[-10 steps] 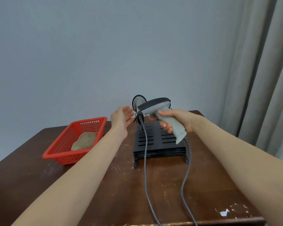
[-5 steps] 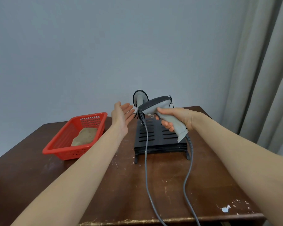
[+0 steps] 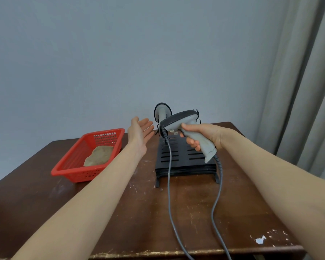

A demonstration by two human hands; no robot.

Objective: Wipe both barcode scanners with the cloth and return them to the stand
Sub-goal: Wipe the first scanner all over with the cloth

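The right hand (image 3: 201, 136) is curled round the handle of a grey scanner (image 3: 182, 120), thumb on top and fingers wrapped underneath, holding it in the air above the back of the black slotted stand (image 3: 176, 160). The scanner's dark-topped head points left and its handle slants down to the right. The hand covers much of the handle, so the trigger is hard to make out. The left hand (image 3: 141, 134) is raised just left of the scanner's nose, fingers straight and palm turned toward it, holding nothing and not touching it. A second scanner (image 3: 162, 111) stands at the back of the stand; only its rounded head shows, the rest hidden behind the held one. Thin black wire parts of the stand peek out behind the held scanner, and whether they touch it cannot be told. Two grey cables (image 3: 169, 184) run down over the stand and the brown bench (image 3: 135, 212). One leaves the handle's end; the other begins at a coiled sleeve under the nose, its start hidden. Both are cut off at the bottom edge, as are the forearms. The tan cloth (image 3: 99, 155) lies crumpled in a red basket (image 3: 79, 172) on the bench's left side, well apart from both hands. A grey curtain (image 3: 308, 91) runs off the right edge.
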